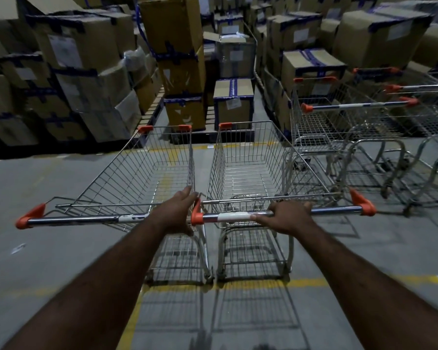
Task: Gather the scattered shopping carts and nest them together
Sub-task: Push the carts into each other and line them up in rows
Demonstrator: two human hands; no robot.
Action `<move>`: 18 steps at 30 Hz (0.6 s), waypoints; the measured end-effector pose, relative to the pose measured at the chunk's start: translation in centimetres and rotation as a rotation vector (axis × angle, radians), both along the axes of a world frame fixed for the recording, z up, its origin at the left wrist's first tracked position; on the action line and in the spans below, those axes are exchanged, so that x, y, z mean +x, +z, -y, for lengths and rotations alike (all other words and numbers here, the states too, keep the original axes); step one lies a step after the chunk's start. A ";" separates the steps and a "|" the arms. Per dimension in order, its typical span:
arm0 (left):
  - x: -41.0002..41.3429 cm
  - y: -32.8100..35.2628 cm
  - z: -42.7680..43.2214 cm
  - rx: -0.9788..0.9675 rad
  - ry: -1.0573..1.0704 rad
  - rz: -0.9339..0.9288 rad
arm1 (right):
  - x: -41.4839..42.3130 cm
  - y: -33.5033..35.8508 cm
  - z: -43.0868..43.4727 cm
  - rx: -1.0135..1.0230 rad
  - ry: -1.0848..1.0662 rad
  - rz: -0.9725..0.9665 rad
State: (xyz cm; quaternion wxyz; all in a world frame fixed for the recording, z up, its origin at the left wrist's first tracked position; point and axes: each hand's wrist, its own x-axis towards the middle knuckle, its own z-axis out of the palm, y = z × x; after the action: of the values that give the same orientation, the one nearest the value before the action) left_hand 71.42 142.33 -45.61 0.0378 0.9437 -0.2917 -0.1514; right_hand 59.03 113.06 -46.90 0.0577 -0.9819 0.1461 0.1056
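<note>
Dim warehouse. Grey concrete floor (48,188) with worn yellow painted lines (301,282); brown cardboard boxes sealed with blue tape (81,46) are stacked high along the back.

Far left: open floor beside the carts, running up to the box wall.

Left cart (86,219): silver wire basket, chrome push bar, orange plastic end caps, empty. It stands straight ahead of me with its nose near the pallet of boxes. My left hand (177,213) grasps the right end of its bar, fingers laid forward over the top, thumb underneath.

Centre: a narrow gap between the two baskets. The bars' inner ends almost meet, side by side, not nested.

Right cart (334,210): same make, empty, parallel to the first. My right hand (287,215) is clenched round its bar near the middle, thumb lying along the white label.

Right: a row of nested silver wire carts with orange caps (359,105) stands crosswise. Its nearest frame is just beside my right cart's basket, so there is little room on that side. More boxes stand behind it.
</note>
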 end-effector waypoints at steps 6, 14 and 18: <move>0.4 -0.9 -0.9 -0.049 0.058 -0.045 | 0.5 0.2 -0.3 -0.006 -0.004 -0.010; 0.2 -0.7 -0.8 -0.124 0.069 -0.075 | 1.1 0.2 -1.0 0.018 0.004 -0.015; 0.2 -0.9 -1.0 -0.127 0.080 -0.059 | 1.0 0.3 -1.0 0.029 0.006 -0.028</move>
State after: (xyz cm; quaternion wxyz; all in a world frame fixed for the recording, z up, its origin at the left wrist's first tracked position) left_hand 71.63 143.32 -46.48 0.1122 0.9454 -0.2615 -0.1587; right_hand 59.99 114.08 -46.63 0.0698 -0.9798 0.1426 0.1214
